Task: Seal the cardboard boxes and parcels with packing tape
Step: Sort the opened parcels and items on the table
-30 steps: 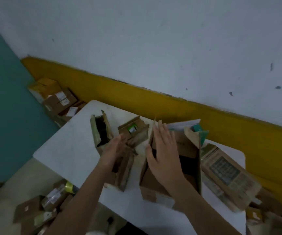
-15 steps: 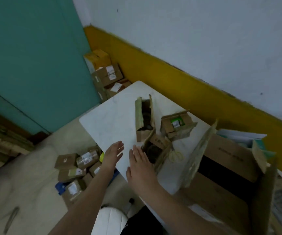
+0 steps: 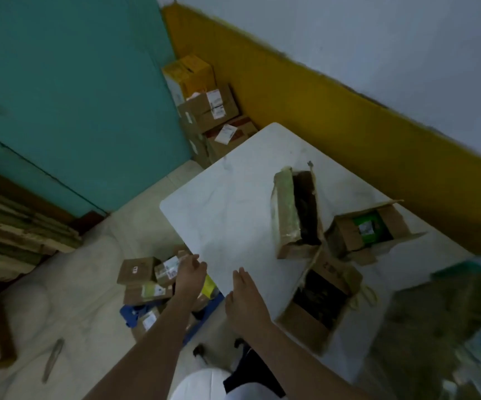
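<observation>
View from the head camera, looking down at a rectangular white tabletop beside a teal wall. The left hand reaches past the tabletop's near left edge, above a heap of labelled cardboard parcels on the floor. Its fingers are loosely extended and its grip is wide, holding nothing. The right hand hovers over the tabletop's near edge with fingers straight and together, its grip likewise wide and empty.

Three unsealed boxes stand on the tabletop:
- An open brown cardboard box sits just beside the right hand.
- A tall narrow cardboard box stands behind it, flaps raised.
- A small brown cardboard box with a green item inside stands to the right of the tall one.

A large blurred carton fills the right margin. A stack of brown and yellow cartons occupies the corner below a yellow painted band.
</observation>
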Available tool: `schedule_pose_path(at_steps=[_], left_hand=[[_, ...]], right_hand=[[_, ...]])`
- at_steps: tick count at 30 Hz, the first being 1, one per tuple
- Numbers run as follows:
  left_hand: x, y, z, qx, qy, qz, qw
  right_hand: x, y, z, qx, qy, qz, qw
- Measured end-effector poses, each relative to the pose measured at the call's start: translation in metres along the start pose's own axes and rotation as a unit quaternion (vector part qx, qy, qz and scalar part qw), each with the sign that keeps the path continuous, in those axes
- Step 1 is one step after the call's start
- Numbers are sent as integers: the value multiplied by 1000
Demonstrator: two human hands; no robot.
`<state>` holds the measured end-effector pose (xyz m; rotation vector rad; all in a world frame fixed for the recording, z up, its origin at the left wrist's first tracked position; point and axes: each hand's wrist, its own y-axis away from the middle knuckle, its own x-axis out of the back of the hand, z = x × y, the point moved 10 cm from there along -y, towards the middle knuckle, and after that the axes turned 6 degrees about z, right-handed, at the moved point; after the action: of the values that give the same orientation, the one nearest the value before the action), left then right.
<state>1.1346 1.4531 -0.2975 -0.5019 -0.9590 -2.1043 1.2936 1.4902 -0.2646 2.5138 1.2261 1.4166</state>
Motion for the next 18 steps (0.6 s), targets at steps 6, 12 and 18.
schedule_pose_path(at_steps=[6,12,18], left_hand=[[-20,-89,-104,64,-109,-45,991],[-2,-52,-89,83,-53,-45,994],[-23,-60,-130,81,-34,-76,993]], right_hand=[[-35,-36,0,-33,-28,-83,996],[-57,-41,15,-42,-25,-88,995],[-69,-46,15,-44,-37,-111,992]])
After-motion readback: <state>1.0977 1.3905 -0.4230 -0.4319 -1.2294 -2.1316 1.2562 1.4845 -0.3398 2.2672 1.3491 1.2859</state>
